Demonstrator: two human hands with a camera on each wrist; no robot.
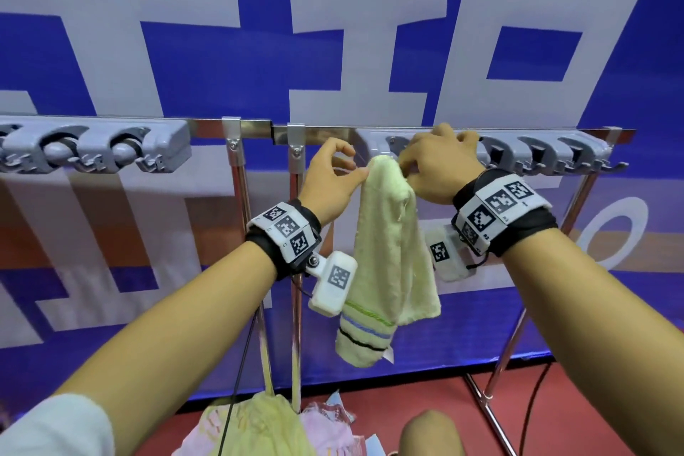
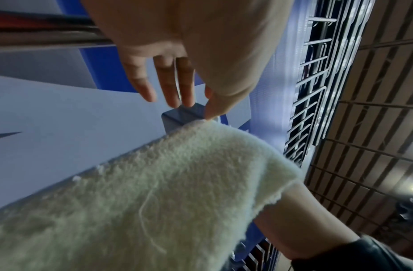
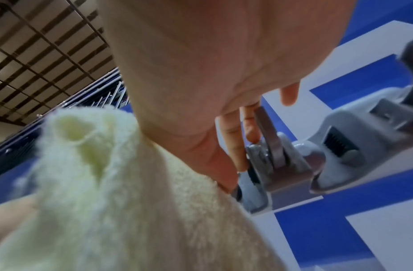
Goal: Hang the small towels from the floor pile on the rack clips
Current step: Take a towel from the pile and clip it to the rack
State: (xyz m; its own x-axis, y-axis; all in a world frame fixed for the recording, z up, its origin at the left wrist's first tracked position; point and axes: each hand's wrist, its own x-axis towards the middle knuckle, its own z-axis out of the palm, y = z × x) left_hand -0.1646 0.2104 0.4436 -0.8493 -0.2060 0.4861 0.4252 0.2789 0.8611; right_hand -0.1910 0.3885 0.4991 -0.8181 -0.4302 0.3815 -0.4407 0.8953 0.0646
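A pale yellow-green towel (image 1: 388,252) with striped ends hangs from its bunched top at the left end of the right-hand grey clip bar (image 1: 536,155). My left hand (image 1: 351,163) is just left of the top, thumb tip touching the fabric and fingers loose and apart from it. My right hand (image 1: 425,159) reaches over the bar, thumb pressing the towel's top against a clip. The right wrist view shows that hand (image 3: 238,163) with fingers on the grey clip (image 3: 282,165) and thumb on the towel (image 3: 108,201). In the left wrist view, the towel (image 2: 154,201) lies below my left hand (image 2: 191,110).
A second grey clip bar (image 1: 92,152) sits at the left on the chrome rail (image 1: 251,126). The pile of yellow and pink towels (image 1: 259,426) lies on the red floor below. Chrome rack legs (image 1: 496,374), a black cable (image 1: 240,363) and my knee (image 1: 429,433) are nearby.
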